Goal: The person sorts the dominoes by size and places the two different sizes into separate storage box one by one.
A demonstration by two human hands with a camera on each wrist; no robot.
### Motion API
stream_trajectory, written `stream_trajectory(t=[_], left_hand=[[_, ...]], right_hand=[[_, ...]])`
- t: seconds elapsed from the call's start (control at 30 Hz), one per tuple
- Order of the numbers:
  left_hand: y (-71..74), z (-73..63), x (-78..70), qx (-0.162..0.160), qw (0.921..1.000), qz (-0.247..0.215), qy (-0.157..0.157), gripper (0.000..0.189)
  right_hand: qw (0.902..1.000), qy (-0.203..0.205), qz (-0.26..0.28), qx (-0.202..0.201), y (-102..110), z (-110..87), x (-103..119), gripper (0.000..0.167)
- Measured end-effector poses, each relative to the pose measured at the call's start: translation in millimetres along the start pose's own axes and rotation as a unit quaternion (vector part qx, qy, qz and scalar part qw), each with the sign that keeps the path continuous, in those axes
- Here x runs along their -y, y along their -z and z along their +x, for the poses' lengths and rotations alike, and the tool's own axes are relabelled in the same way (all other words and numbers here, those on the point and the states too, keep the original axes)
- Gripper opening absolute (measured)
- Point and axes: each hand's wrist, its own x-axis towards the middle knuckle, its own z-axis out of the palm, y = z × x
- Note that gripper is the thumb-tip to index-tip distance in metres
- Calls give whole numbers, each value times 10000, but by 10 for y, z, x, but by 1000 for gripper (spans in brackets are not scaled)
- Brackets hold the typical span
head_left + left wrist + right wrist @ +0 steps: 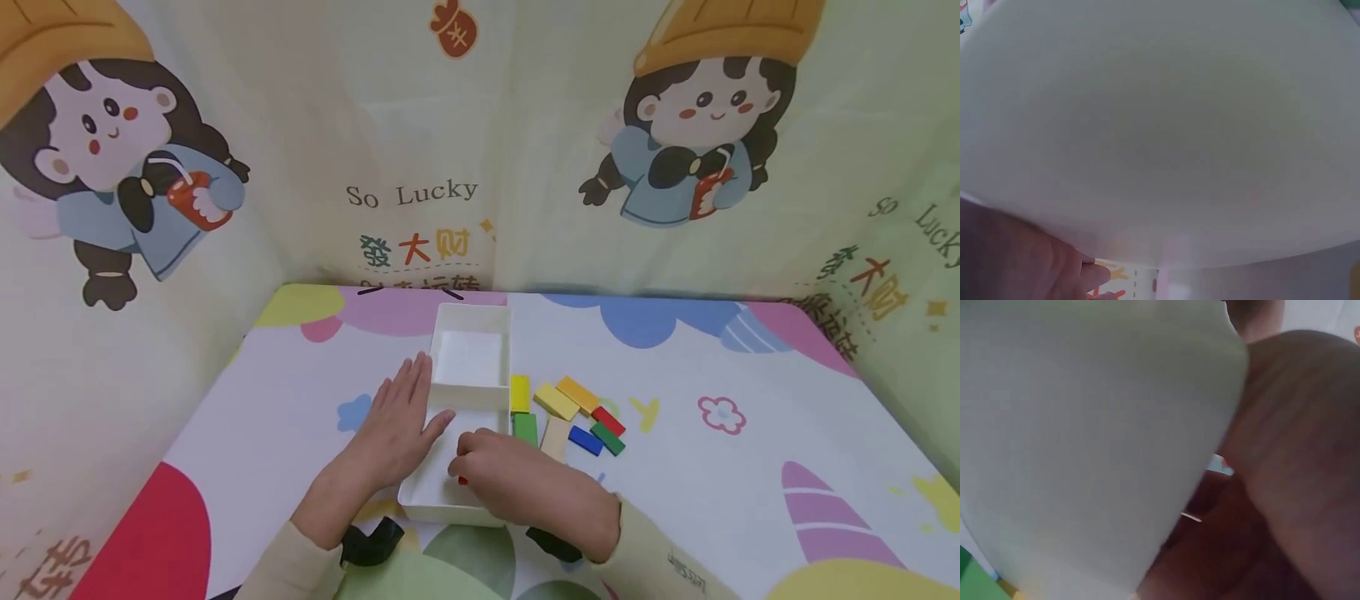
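Note:
A white box (453, 512) in two sections, one behind the other, stands in front of me in the head view. My left hand (397, 421) lies along its left side, fingers straight and thumb out over the front section. Curled fingers of my right hand (498, 471) hold a small red block (462, 481) low inside that front section; most of the block is hidden by the hand. A pale surface fills much of both wrist views, leaving part of the left hand (1022, 262) and the right hand (1310, 444) at the edges.
Right of the box lie several flat blocks, among them yellow (520, 393), green (525, 429), orange (578, 394), blue (585, 440) and red (608, 421). A patterned cloth (675, 517) covers the table, and printed curtains (540, 167) hang behind it.

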Motion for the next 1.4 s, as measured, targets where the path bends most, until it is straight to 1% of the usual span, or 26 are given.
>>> stream_trajectory(t=[0.17, 0.27, 0.4, 0.5, 0.63, 0.73, 0.8, 0.87, 1.0, 1.07, 1.3, 1.4], left_hand=[[-9, 28, -11, -96, 10000, 11, -21, 78], [-32, 76, -37, -62, 10000, -71, -22, 73], [-39, 128, -51, -97, 10000, -7, 7, 70], [-30, 137, -39, -130, 9999, 72, 71, 71], [-34, 131, -26, -104, 9999, -21, 82, 71], [-45, 117, -20, -79, 9999, -50, 70, 72], [-49, 107, -15, -65, 10000, -13, 73, 71], [-49, 99, -12, -80, 9999, 27, 81, 71], [-41, 94, -12, -110, 9999, 49, 66, 71], [-37, 94, -15, -116, 9999, 45, 56, 71], [-49, 91, -7, -131, 9999, 41, 32, 71], [-29, 86, -12, -126, 9999, 16, 42, 71]], right_hand=[[9998, 50, -45, 198, 29, 92, -32, 17], [9997, 12, -37, 234, 34, 111, -71, 16], [9997, -24, -43, 218, 40, 122, -110, 18], [9998, 4, -42, 186, 41, 150, -115, 17], [9998, 33, -108, 149, 33, 195, -109, 9], [9995, 89, -210, 206, 20, 215, -103, 3], [9991, 153, -248, 316, 14, 220, -103, 5], [9982, 207, -192, 526, 26, 213, -108, 9], [9949, 260, 91, 965, 49, 193, -128, 17], [9933, 247, 215, 1105, 55, 182, -136, 20], [9918, 212, 286, 1225, 72, 149, -136, 22], [9913, 120, 339, 1263, 95, 140, -127, 22]])
